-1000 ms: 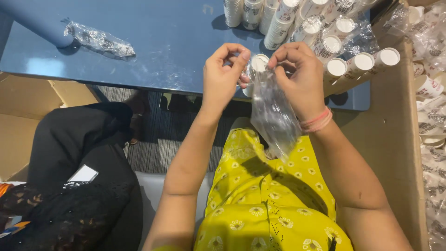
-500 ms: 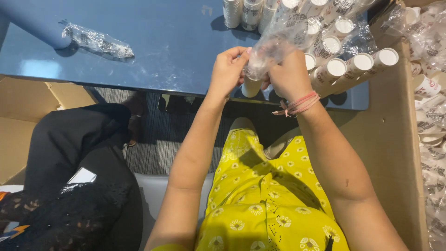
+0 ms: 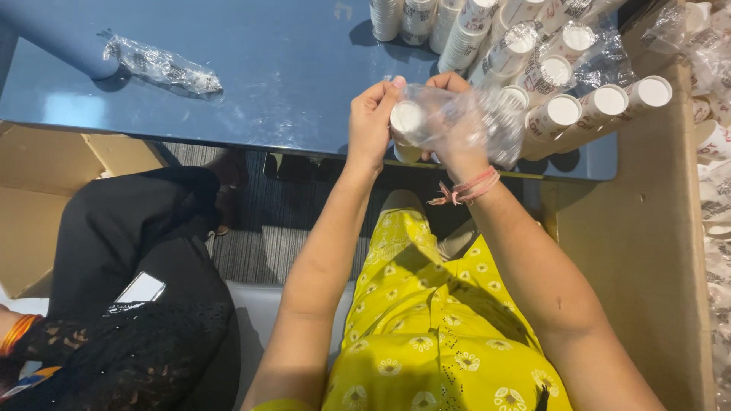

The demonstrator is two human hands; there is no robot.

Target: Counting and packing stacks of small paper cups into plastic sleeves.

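Hands (image 3: 415,122) clamped together on cup stack (image 3: 407,122), clear bag (image 3: 472,122) now pulled over it, no longer hanging.

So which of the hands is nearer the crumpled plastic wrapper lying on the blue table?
Left. The left hand is the closer one to the crumpled plastic wrapper, which lies off to its left; the right hand is farther over, beside the paper cup stacks.

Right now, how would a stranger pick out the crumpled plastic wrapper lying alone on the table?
Start at the blue table and go to its far left end. The crumpled clear wrapper lies flat there, alone. Unlike the clear bag in both hands, nothing touches it.
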